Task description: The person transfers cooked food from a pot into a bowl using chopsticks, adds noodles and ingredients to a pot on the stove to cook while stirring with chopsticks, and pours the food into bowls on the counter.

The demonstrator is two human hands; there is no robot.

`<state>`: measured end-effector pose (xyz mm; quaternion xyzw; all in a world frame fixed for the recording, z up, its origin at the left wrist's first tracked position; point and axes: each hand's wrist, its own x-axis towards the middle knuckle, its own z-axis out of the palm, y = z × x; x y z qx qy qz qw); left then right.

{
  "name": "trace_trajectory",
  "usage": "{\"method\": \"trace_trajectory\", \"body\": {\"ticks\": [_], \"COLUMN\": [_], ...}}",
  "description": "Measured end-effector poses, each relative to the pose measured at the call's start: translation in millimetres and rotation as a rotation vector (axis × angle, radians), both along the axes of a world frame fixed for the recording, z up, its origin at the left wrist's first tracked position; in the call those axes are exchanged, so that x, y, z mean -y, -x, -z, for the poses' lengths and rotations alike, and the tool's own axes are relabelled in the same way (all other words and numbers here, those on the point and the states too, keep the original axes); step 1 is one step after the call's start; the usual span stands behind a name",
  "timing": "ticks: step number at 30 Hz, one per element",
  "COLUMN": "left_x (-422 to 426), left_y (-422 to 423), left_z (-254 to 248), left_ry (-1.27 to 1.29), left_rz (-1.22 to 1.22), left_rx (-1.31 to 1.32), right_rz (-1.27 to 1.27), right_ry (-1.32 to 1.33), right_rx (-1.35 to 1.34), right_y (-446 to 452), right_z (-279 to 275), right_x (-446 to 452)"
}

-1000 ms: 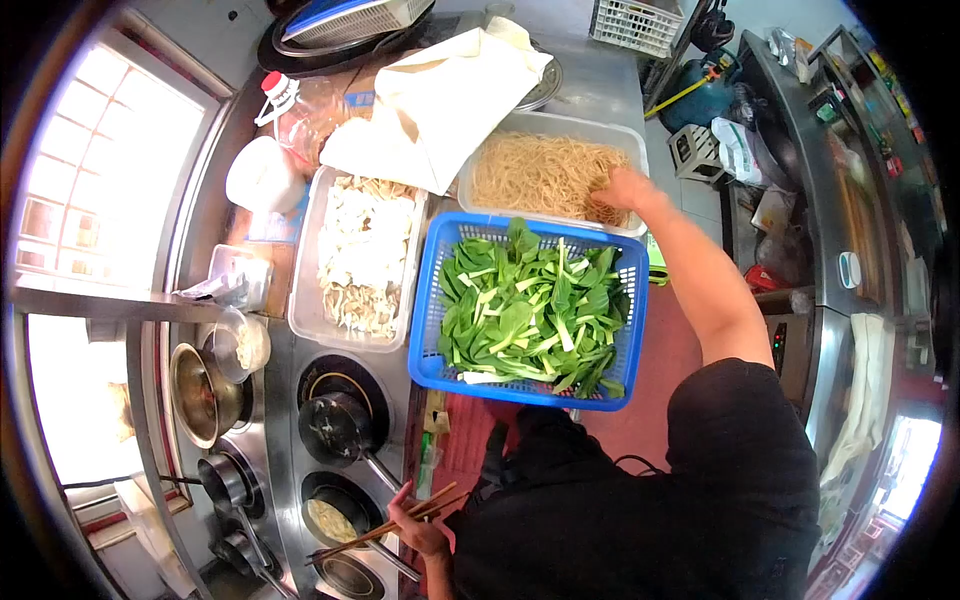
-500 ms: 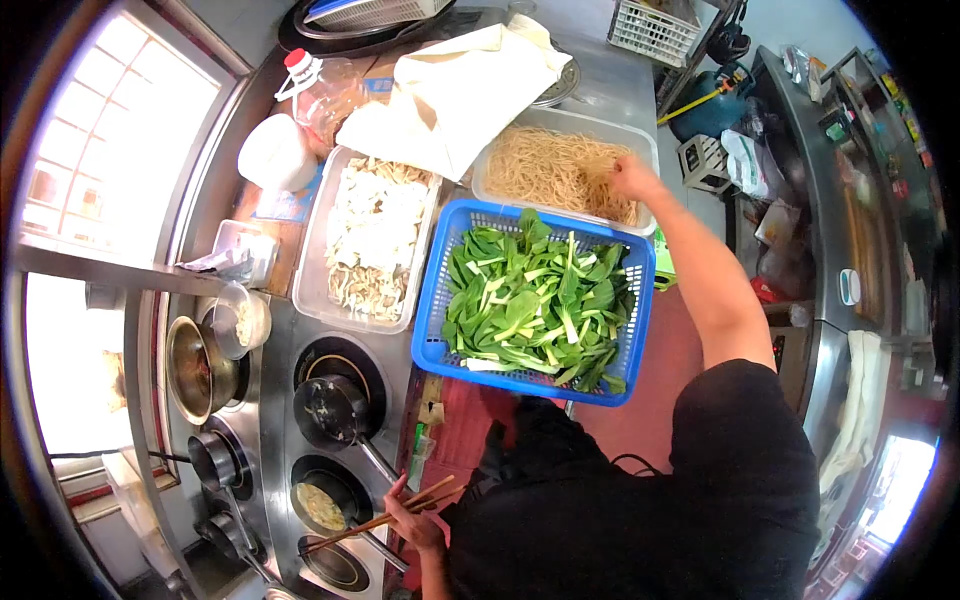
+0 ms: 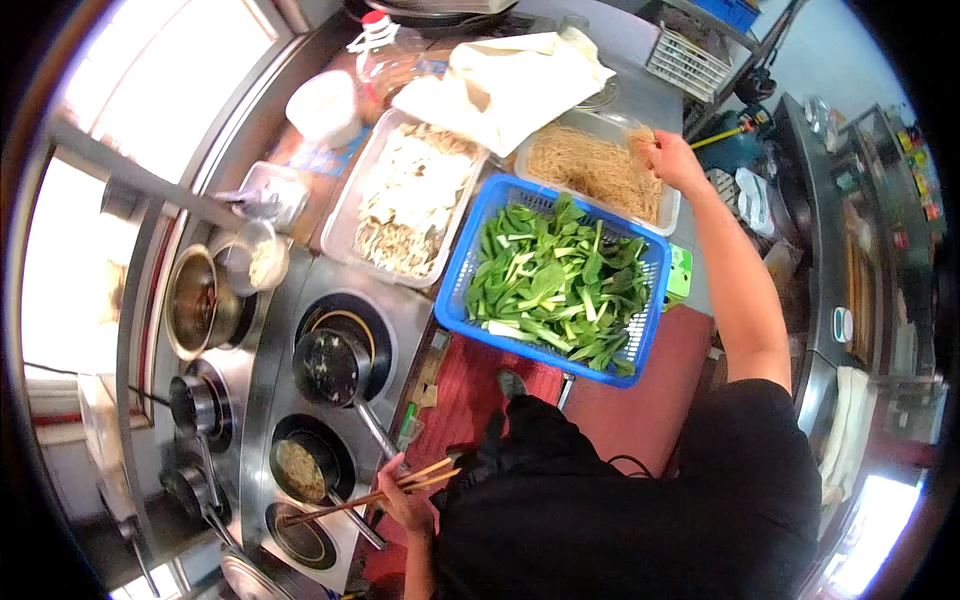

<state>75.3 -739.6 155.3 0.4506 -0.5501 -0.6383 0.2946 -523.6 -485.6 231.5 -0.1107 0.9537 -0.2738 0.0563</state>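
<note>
At the left, the small pan sits on its burner with pale, cooked-looking food inside, and the long chopsticks slant past it with their tips over the neighbouring burner. Your left hand has closed fingers around their upper ends, and that hold is unchanged. Farther along, the clear tub holds pale pieces (mushrooms, by the look of them), and just beside it the blue basket is heaped with cut greens. Beyond the basket lie the thin tan noodles in their plastic container. The real change is at the right: your right hand was down among those strands a second ago, and now it has come up to the container's far right edge, fingers pinched narrow on a loose tuft. So a portion seems to be drawn up from the rest, though I cannot tell whether its lower strands hang free or still touch the heap.
</note>
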Motion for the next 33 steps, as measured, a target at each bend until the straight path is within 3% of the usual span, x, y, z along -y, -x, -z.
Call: {"method": "trace_trajectory", "body": {"ticks": [9,11,18,21,24,26,29,31,33], "left_x": [24.5,32.3,45.6,47.3,45.6,47.0,41.9,43.7,45.2], "left_y": [-71.8,-97.5,-195.0,-233.7,-265.6,-280.7,-303.9,-311.3,-320.8], "left_z": [-8.3,-6.9,10.4,17.4,13.8,5.9,24.5,25.1,24.6], "left_ry": [-0.072,0.019,-0.051,-0.004,-0.13,-0.182,-0.222,-0.232,-0.244], "left_rz": [-0.081,-0.086,-0.279,-0.382,-0.502,-0.556,-0.616,-0.642,-0.661], "left_rx": [-0.055,-0.02,-0.144,-0.109,-0.095,-0.06,-0.059,-0.051,-0.045], "right_rz": [-0.41,-0.535,-0.958,-1.147,-1.215,-1.201,-1.162,-1.122,-1.107], "right_ry": [0.521,0.534,0.556,0.555,0.463,0.396,0.339,0.151,0.173], "right_rx": [0.277,0.303,0.604,0.713,0.814,0.829,0.891,0.799,0.735], "right_y": [-176.7,-226.9,-420.2,-493.7,-559.9,-601.1,-640.5,-659.6,-664.1], "right_z": [-121.0,-123.2,-99.0,-62.8,-23.4,4.0,114.9,144.8,168.9], "right_x": [158.9,205.2,364.5,418.7,461.0,480.8,515.1,509.6,498.5]}}
